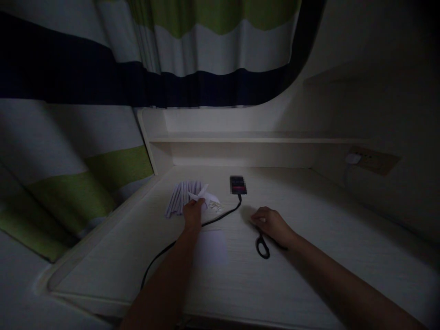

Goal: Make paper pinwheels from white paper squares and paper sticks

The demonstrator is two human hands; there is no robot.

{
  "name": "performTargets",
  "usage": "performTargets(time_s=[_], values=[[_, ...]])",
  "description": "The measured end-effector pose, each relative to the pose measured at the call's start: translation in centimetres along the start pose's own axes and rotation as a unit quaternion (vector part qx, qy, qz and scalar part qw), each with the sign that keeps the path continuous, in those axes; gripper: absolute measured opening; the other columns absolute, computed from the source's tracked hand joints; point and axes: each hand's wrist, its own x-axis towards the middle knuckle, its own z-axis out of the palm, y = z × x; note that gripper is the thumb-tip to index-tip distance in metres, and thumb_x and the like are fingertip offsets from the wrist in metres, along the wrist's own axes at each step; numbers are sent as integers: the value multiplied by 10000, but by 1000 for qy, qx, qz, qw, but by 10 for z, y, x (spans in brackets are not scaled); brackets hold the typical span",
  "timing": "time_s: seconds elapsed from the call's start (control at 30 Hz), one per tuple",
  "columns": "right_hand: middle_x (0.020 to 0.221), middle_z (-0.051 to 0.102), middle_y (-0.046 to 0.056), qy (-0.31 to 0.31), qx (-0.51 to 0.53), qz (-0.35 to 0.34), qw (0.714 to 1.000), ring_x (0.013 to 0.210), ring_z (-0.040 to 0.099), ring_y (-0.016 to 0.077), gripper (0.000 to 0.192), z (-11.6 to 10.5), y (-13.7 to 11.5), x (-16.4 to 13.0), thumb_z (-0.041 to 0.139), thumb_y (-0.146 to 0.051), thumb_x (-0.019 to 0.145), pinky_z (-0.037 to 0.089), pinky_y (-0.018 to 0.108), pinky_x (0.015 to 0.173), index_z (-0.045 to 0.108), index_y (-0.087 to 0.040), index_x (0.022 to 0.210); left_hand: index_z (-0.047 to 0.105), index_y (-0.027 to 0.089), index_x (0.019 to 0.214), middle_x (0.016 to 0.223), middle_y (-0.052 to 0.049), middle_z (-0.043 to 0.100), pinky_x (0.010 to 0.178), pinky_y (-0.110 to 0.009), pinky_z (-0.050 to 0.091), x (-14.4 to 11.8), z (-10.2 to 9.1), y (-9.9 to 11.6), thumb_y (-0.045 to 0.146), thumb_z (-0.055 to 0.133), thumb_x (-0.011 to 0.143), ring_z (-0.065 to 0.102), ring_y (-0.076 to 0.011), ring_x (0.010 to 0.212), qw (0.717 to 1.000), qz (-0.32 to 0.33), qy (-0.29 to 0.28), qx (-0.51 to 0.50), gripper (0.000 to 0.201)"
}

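Note:
My left hand (193, 211) pinches a white folded paper piece (203, 194) between thumb and fingers. It is held over the right end of a row of several narrow white paper rolls or folded strips (179, 198). Small pale scraps (216, 206) lie just right of that hand. My right hand (271, 223) is closed on a pair of scissors (263, 247) at the tabletop. The black handle loops stick out toward me, while the hand covers the blades. A flat white paper sheet (211, 247) rests on the table between my forearms.
A dark device with a blurred screen (238, 184) lies behind the hands. Its black cable (220, 217) runs left beneath my left arm. A shelf (240, 136) spans the back, striped curtains (213, 50) hang behind, and a white plug (353, 158) sits in the right wall socket.

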Motion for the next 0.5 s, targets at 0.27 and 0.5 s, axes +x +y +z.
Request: performTargets(time_s=[0.27,0.5], values=[[819,664,51,-109,-75,-113,985,803,576,156,203,34,-44,86,501,-141,710,380,207,709,682,-181,793,403,158,445,421,76,318,411,-206,213,9,-9,2,309,571,544,276,-53,416,999,15,32,1,247],[839,672,87,-144,-131,-87,977,794,598,193,234,52,-37,119,491,-143,699,387,220,657,683,-157,832,377,162,422,409,75,300,411,-203,210,12,-13,4,321,558,553,268,-54,418,998,29,48,11,274]])
